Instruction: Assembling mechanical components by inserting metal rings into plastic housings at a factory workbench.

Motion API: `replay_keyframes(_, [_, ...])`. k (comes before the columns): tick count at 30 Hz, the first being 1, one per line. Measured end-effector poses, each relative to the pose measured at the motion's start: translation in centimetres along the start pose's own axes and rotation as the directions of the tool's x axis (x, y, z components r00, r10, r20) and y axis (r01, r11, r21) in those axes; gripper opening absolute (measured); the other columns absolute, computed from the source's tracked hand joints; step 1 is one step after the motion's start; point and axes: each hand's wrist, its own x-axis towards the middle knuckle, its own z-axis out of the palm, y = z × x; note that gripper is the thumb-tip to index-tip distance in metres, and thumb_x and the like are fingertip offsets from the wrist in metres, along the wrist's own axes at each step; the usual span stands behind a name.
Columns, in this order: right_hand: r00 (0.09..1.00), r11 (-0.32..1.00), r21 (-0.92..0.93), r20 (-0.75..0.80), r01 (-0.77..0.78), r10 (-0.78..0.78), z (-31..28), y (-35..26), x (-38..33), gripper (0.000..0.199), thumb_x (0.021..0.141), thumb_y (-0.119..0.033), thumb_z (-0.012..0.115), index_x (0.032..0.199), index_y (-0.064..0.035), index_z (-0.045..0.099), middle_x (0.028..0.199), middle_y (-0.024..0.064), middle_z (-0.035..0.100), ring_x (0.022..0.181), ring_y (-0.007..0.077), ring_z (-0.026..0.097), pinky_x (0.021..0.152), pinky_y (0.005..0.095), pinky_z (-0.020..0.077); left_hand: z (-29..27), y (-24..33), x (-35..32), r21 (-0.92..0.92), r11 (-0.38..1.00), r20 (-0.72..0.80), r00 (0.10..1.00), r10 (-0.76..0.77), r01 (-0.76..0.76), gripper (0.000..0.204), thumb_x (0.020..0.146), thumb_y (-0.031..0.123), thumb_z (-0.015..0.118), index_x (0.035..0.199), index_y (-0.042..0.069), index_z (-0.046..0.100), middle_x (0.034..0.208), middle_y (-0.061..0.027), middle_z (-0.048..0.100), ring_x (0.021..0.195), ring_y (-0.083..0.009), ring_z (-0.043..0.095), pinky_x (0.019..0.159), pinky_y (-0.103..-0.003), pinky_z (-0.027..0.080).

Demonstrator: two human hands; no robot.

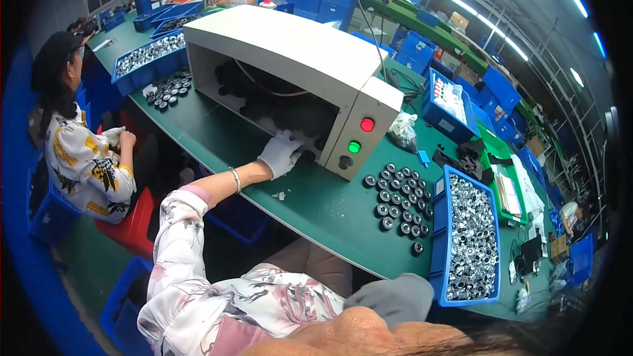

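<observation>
My left hand (281,153), in a white glove, reaches to the lower front edge of the opening of a cream-coloured metal box machine (283,36). Its fingers are bent around a small black round part (307,156), which they partly hide. Inside the machine it is dark, and further dark shapes there are hard to make out. On the machine's right end panel are a red button (367,124), a lit green button (355,147) and a dark knob (345,163). My right hand is out of view.
Several black round parts (394,211) stand on the green table (316,214), right of the machine. Beyond them is a blue bin (437,270) of shiny metal pieces. More black parts (168,92) and another blue bin (122,79) lie left. A co-worker (86,151) sits at left.
</observation>
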Motion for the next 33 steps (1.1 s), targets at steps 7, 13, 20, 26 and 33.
replay_keyframes(7, [0.91,0.925,0.104,-0.169,-0.367,0.38,1.5,3.4,-3.4,0.053,0.09,-0.036,0.07,0.119,0.008,0.064,0.092,0.0162,0.065,0.081,0.0276,0.062,0.07,0.0367,0.0451,1.2,0.7,0.0,0.044,0.994,-0.02,0.995,0.099,-0.098,0.047,0.076,0.012,0.064,0.123,0.011,0.065,0.127,-0.0229,0.054,0.113,-0.0452,0.051,0.09,-0.051,0.047])
replay_keyframes(13, [0.832,0.915,0.197,-0.383,-0.351,0.401,4.1,4.7,-4.1,0.05,0.089,-0.029,0.073,0.121,0.0075,0.063,0.095,0.0137,0.066,0.093,0.0214,0.064,0.079,0.0316,0.0485,1.4,2.9,-0.2,0.114,0.992,0.101,0.994,0.05,-0.061,0.048,0.074,0.014,0.062,0.122,0.013,0.066,0.133,-0.0193,0.051,0.12,-0.0445,0.047,0.094,-0.054,0.043])
replay_keyframes(20, [0.766,0.814,0.401,-0.325,-0.42,0.555,2.9,4.9,-4.4,0.047,0.091,-0.022,0.071,0.124,0.0098,0.06,0.099,0.0099,0.066,0.085,0.0127,0.063,0.073,0.0253,0.0475,1.6,1.8,0.5,0.052,0.981,-0.026,0.982,0.189,-0.188,0.028,0.09,0.027,0.066,0.114,0.013,0.068,0.119,-0.0167,0.059,0.106,-0.0414,0.057,0.086,-0.05,0.048])
replay_keyframes(26, [0.872,0.905,0.242,-0.268,-0.35,0.409,1.5,7.7,-6.0,0.043,0.094,-0.017,0.066,0.126,0.0111,0.058,0.099,0.0103,0.063,0.079,0.0137,0.059,0.069,0.0289,0.0459,1.9,0.6,1.6,-0.132,0.968,-0.166,0.967,0.193,-0.215,0.027,0.09,0.019,0.067,0.114,0.008,0.067,0.108,-0.0192,0.063,0.095,-0.0394,0.063,0.082,-0.046,0.053])
replay_keyframes(33, [0.794,0.827,0.375,-0.292,-0.418,0.534,2.8,9.1,-6.7,0.045,0.093,-0.024,0.069,0.12,0.0118,0.061,0.101,0.0148,0.066,0.082,0.0172,0.059,0.072,0.0317,0.0448,3.0,-1.7,5.1,-0.162,0.98,-0.025,0.993,-0.117,0.111,0.044,0.088,0.034,0.068,0.124,0.008,0.065,0.11,-0.0209,0.066,0.104,-0.0391,0.064,0.09,-0.045,0.053])
